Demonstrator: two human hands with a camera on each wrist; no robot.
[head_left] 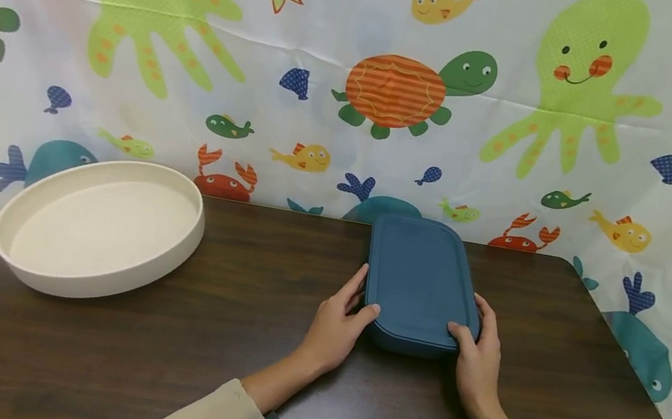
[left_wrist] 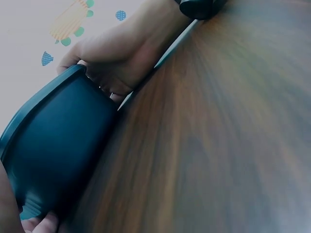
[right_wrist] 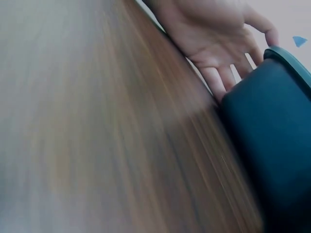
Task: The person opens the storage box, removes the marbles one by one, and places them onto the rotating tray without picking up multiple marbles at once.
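A dark blue rectangular lidded container point(head_left: 420, 283) sits toward the back of the brown table, its lid on. My left hand point(head_left: 335, 328) grips its left side near the front corner, thumb over the lid's rim and fingers along the wall. Opposite, my right hand point(head_left: 479, 363) holds the right front corner the same way, with its thumb on the lid edge. The left wrist view shows the container's side wall point(left_wrist: 63, 131) close to the tabletop, with fingertips at the bottom left. In the right wrist view, fingers touch the wall of the container point(right_wrist: 272, 111).
A large round cream tray point(head_left: 91, 280) with a raised rim stands on the left of the dark wooden table point(head_left: 229, 369). A white curtain point(head_left: 346, 26) printed with sea animals hangs behind the table and along its sides.
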